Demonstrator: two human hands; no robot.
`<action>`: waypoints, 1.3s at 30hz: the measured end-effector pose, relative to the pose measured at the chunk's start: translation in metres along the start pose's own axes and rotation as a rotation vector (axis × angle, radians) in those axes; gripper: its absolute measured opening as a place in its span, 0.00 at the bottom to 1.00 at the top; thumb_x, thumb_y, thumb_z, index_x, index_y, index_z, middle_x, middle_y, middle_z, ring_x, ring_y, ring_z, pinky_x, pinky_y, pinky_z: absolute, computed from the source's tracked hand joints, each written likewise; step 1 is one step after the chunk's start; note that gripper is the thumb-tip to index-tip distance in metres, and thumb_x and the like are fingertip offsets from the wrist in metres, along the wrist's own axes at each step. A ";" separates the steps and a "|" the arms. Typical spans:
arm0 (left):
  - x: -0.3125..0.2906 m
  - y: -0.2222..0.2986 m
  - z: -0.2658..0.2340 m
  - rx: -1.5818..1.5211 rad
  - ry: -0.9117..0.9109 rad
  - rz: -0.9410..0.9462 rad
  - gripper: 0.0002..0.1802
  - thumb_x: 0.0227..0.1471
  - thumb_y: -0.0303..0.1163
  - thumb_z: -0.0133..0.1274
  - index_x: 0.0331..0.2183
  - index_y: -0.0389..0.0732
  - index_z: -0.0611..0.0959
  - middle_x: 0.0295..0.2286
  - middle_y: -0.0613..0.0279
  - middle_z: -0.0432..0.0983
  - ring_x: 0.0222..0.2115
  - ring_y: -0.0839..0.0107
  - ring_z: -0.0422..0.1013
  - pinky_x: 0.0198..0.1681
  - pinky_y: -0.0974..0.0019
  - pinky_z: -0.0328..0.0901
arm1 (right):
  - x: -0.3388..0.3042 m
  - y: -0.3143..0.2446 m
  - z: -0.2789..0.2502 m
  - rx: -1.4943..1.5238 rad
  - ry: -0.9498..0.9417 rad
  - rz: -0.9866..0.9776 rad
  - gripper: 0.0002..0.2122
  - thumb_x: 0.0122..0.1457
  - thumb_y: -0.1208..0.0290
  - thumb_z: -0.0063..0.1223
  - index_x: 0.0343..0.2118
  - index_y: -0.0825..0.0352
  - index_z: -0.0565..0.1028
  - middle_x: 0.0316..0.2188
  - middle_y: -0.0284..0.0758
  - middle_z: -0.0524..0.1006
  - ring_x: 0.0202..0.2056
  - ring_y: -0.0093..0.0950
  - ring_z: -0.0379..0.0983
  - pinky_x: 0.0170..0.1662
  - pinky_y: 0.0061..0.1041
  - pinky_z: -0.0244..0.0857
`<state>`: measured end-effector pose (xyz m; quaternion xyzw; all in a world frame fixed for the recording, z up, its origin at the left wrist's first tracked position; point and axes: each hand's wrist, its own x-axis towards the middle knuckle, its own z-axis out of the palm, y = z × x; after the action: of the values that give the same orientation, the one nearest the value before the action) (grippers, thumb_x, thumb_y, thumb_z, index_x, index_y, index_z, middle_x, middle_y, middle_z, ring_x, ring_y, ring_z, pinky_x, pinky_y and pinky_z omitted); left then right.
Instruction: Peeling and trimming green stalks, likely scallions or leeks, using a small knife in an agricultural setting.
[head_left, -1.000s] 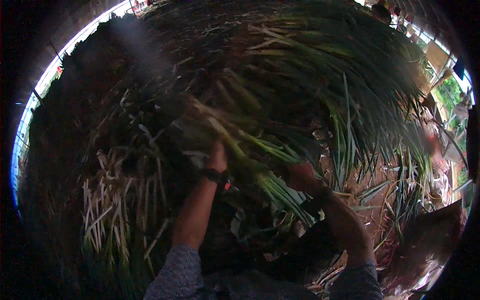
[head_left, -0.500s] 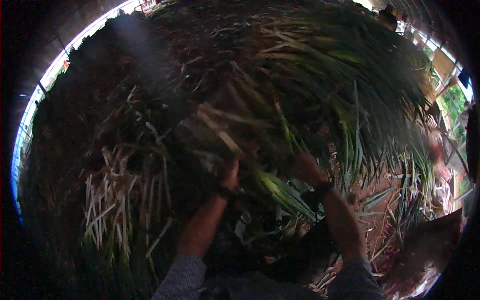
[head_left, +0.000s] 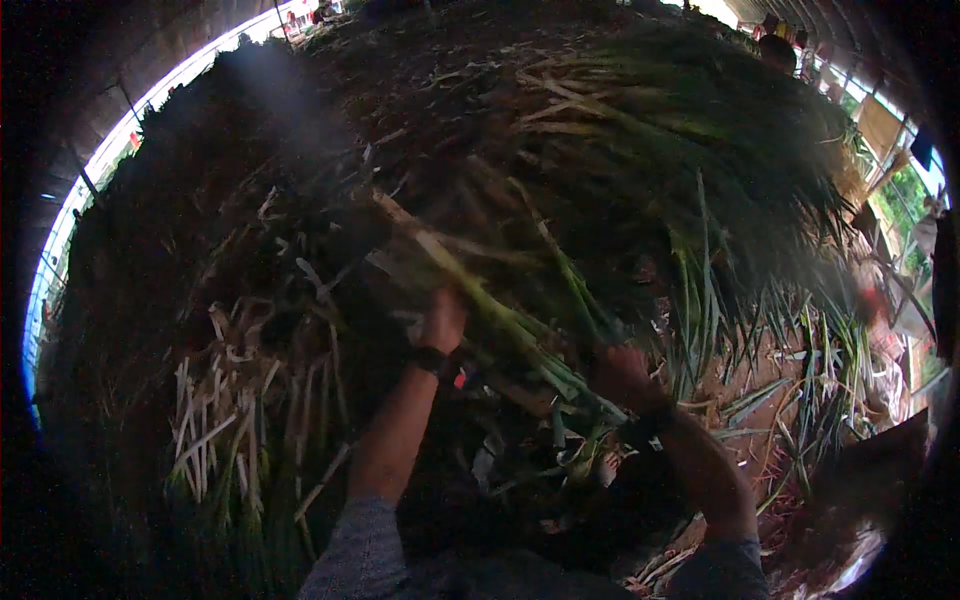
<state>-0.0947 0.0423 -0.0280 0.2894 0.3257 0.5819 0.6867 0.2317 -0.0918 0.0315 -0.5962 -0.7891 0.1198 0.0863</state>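
head view: from my remote seat i take the green leek heap [head_left: 690, 130] as landmark. the long leek stalk [head_left: 475, 288] slants off the heap's lower left, leafy end lowest. the left hand [head_left: 440, 318] is just beside its paler part, the right hand [head_left: 622, 375] beside the leafy end, closer to the heap; blur and shadow hide the fingers, so i cannot tell whether either hand grasps it. my worry: leaves catching on the leaf fringe [head_left: 688, 335] at the heap's lower edge could tear, and a loose hold could let the stalk slip. for room, i judge the far side of the right hand tight, since that fringe hangs close; the brown ground [head_left: 735, 372] below the heap gives some space, though loose leaves [head_left: 760, 400] litter it. well left of the heap, pale stalks [head_left: 215, 440] limit the left hand's outer side.
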 end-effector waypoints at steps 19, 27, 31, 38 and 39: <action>-0.009 -0.001 0.041 0.355 -0.166 0.193 0.23 0.56 0.47 0.54 0.50 0.47 0.74 0.43 0.69 0.70 0.44 0.76 0.66 0.49 0.64 0.63 | 0.000 0.001 -0.011 0.066 0.100 -0.018 0.14 0.55 0.60 0.51 0.43 0.58 0.76 0.28 0.44 0.79 0.28 0.48 0.77 0.33 0.46 0.70; 0.013 -0.001 0.042 0.418 -0.169 -0.117 0.34 0.63 0.30 0.40 0.66 0.48 0.50 0.67 0.63 0.39 0.67 0.68 0.36 0.68 0.60 0.36 | -0.002 0.013 -0.015 0.067 0.024 -0.027 0.19 0.51 0.57 0.58 0.44 0.61 0.75 0.25 0.43 0.78 0.26 0.45 0.77 0.29 0.46 0.69; 0.020 -0.010 0.041 0.864 -0.332 0.219 0.39 0.57 0.19 0.41 0.66 0.46 0.49 0.67 0.62 0.37 0.67 0.66 0.34 0.69 0.59 0.33 | -0.003 0.035 0.003 -0.009 0.007 -0.026 0.18 0.50 0.57 0.57 0.42 0.61 0.76 0.25 0.43 0.78 0.27 0.45 0.77 0.29 0.45 0.70; 0.048 -0.023 0.034 0.192 -0.012 0.042 0.32 0.57 0.54 0.51 0.56 0.47 0.68 0.50 0.63 0.66 0.51 0.70 0.64 0.52 0.63 0.61 | -0.014 0.010 -0.033 0.017 -0.002 0.036 0.14 0.56 0.56 0.50 0.35 0.61 0.78 0.25 0.46 0.78 0.28 0.47 0.76 0.31 0.47 0.69; 0.048 -0.021 0.025 0.315 -0.054 0.066 0.32 0.55 0.46 0.47 0.59 0.46 0.64 0.53 0.62 0.62 0.54 0.68 0.59 0.55 0.63 0.57 | -0.021 0.005 -0.042 -0.014 -0.043 0.057 0.14 0.56 0.56 0.49 0.35 0.61 0.78 0.25 0.46 0.78 0.28 0.47 0.76 0.31 0.47 0.69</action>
<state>-0.0566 0.0861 -0.0341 0.4195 0.3845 0.5380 0.6219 0.2537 -0.1066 0.0704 -0.6165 -0.7742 0.1294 0.0617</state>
